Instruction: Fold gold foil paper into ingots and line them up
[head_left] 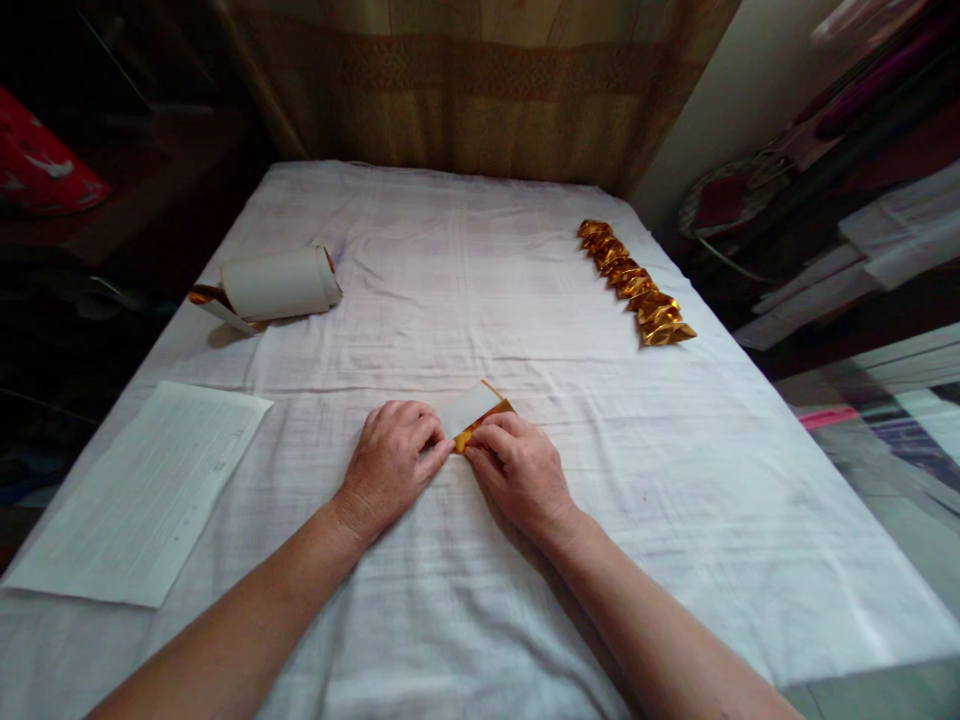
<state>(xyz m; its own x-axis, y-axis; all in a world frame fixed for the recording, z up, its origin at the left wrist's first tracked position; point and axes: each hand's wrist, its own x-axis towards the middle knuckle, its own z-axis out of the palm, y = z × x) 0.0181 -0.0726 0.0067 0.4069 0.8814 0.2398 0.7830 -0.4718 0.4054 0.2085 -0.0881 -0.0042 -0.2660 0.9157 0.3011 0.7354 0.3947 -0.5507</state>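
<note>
A small piece of gold foil paper (474, 402), white on its back, lies on the cloth between my hands. Its near edge is folded over so that a gold strip shows. My left hand (396, 455) presses the left corner of the paper with thumb and fingers drawn together. Thumb and fingertips of my right hand (523, 468) pinch the gold fold from the right. Both sets of fingertips nearly meet at the paper's near corner, and parts of the paper are hidden under them.
A row of folded gold foil pieces (634, 285) stands at the far right. To the far left lies a roll of white-backed gold paper (277, 285), its end loose. A printed sheet (142, 495) rests at the left edge of the cloth-covered table (450, 270). A curtain (480, 90) hangs behind.
</note>
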